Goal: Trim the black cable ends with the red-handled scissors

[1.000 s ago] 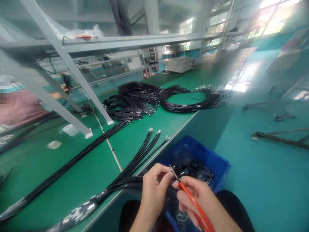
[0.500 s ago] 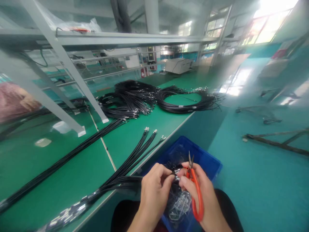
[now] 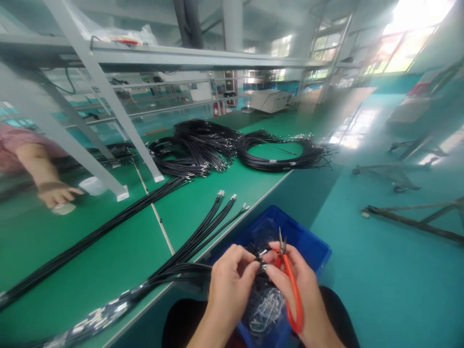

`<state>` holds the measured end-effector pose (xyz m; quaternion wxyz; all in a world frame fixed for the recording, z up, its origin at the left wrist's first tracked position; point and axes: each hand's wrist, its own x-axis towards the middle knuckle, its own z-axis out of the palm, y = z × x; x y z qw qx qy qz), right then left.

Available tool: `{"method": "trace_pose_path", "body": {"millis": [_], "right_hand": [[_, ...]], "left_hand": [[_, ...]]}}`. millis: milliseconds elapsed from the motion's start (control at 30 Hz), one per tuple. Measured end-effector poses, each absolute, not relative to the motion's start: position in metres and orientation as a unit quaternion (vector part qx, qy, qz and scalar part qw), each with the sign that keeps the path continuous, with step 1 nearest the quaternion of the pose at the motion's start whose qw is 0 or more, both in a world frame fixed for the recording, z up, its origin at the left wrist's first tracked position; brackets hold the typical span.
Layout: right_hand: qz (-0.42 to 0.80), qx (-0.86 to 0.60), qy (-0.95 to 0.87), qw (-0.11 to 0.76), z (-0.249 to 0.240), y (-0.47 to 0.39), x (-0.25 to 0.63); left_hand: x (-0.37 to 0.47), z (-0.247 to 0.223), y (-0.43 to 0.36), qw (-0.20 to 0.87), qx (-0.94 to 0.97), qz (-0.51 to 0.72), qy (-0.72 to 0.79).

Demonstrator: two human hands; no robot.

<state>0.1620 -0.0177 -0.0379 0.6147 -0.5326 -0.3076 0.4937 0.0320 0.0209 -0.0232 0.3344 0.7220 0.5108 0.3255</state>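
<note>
Over a blue bin, my left hand (image 3: 232,278) pinches the ends of black cables (image 3: 188,271), which run off the table's edge and pass behind it. Small shiny tips show between my two hands. My right hand (image 3: 299,275) grips orange-red-handled scissors (image 3: 295,295), blades pointing up and slightly parted. Its thumb and fingertips also meet at the cable tips; their exact hold is partly hidden. The blue bin (image 3: 311,241) below contains clear plastic scraps (image 3: 266,309).
Several black cable bundles lie on the green table (image 3: 203,212), with a cable coil (image 3: 268,166) farther back. Slanted shelf posts (image 3: 108,92) stand at left. A co-worker's hand (image 3: 56,193) touches a small white object. A wheeled stand (image 3: 409,217) is on the floor at right.
The co-worker's arm has reached forward to the small white object on the table. My hands and the scissors have shifted only slightly, staying close together.
</note>
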Motion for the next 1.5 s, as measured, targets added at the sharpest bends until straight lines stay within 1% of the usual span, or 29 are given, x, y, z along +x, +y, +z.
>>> {"method": "trace_pose_path", "body": {"millis": [67,200,300,433,600,967,1067,1167,1200,1233,1367,1400,1433,1500], "right_hand": [[0.539,-0.504,-0.325,0.591,-0.039,-0.023,0.172],[0.694,-0.382,-0.352,0.498,-0.037,-0.033,0.19],[0.739,-0.345,-0.36,0.453,-0.036,-0.037,0.194],[0.746,-0.35,-0.354,0.443,-0.042,-0.034,0.189],[0.765,-0.299,-0.346,0.453,-0.049,-0.026,0.185],[0.768,-0.299,-0.34,0.452,-0.042,-0.021,0.188],[0.764,-0.324,-0.371,0.417,-0.036,-0.019,0.188],[0.723,-0.427,-0.403,0.364,-0.032,-0.021,0.187],[0.703,-0.455,-0.407,0.366,-0.031,-0.022,0.186],[0.68,-0.473,-0.407,0.385,-0.031,-0.023,0.185],[0.56,-0.489,-0.361,0.563,-0.029,-0.02,0.177],[0.538,-0.488,-0.343,0.596,-0.027,-0.017,0.174],[0.528,-0.484,-0.328,0.616,-0.024,-0.014,0.17],[0.533,-0.474,-0.31,0.629,-0.019,-0.007,0.163]], "left_hand": [[0.028,-0.021,0.025,0.388,0.686,0.35,0.506],[0.023,-0.015,0.031,0.502,0.608,0.383,0.481],[0.021,-0.011,0.031,0.555,0.572,0.395,0.457],[0.02,-0.009,0.03,0.58,0.556,0.405,0.437],[0.019,-0.01,0.029,0.602,0.547,0.408,0.414],[0.018,-0.012,0.029,0.6,0.556,0.405,0.408],[0.018,-0.011,0.029,0.597,0.557,0.407,0.409],[0.018,-0.011,0.03,0.598,0.551,0.409,0.414],[0.017,-0.01,0.03,0.599,0.548,0.408,0.418],[0.017,-0.01,0.03,0.599,0.546,0.407,0.421],[0.016,-0.011,0.029,0.608,0.545,0.393,0.423],[0.016,-0.011,0.029,0.609,0.547,0.388,0.423],[0.017,-0.011,0.028,0.607,0.55,0.385,0.425],[0.019,-0.01,0.027,0.591,0.562,0.382,0.435]]}}
